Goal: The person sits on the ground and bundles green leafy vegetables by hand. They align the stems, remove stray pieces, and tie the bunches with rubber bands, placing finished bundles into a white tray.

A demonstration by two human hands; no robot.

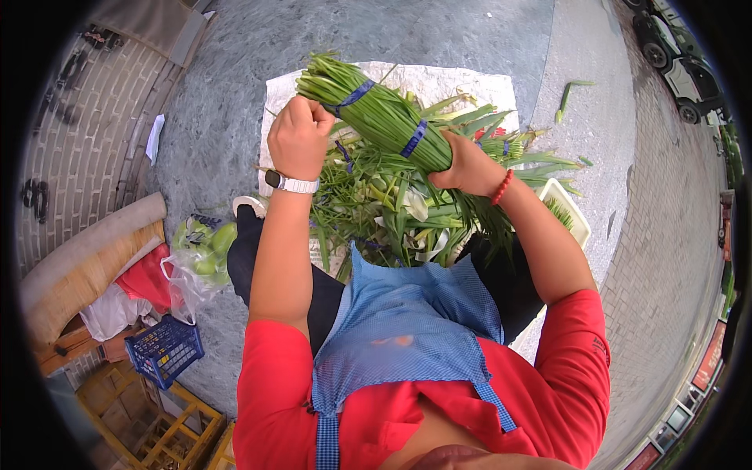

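A thick bundle of long green stalks, which look like garlic chives (382, 120), is tied with two blue bands and lies slanted in the air before me. My right hand (473, 167) grips it near its leafy lower end. At the cut ends, my left hand (299, 138) is curled into a fist by the upper blue band (355, 94); whether its fingers pinch the stalks or the band is hidden. Beneath, a heap of loose green leaves and stalks (376, 200) with blue ties covers much of a white woven sack (470, 79) on the ground.
A pale plastic basket (578, 217) holding greens stands beside my right leg. At left are a clear bag of round green produce (205, 252), a blue plastic crate (164, 349) and a yellow frame (182, 432). A stray leaf (564, 100) lies on the pavement; vehicles stand far right.
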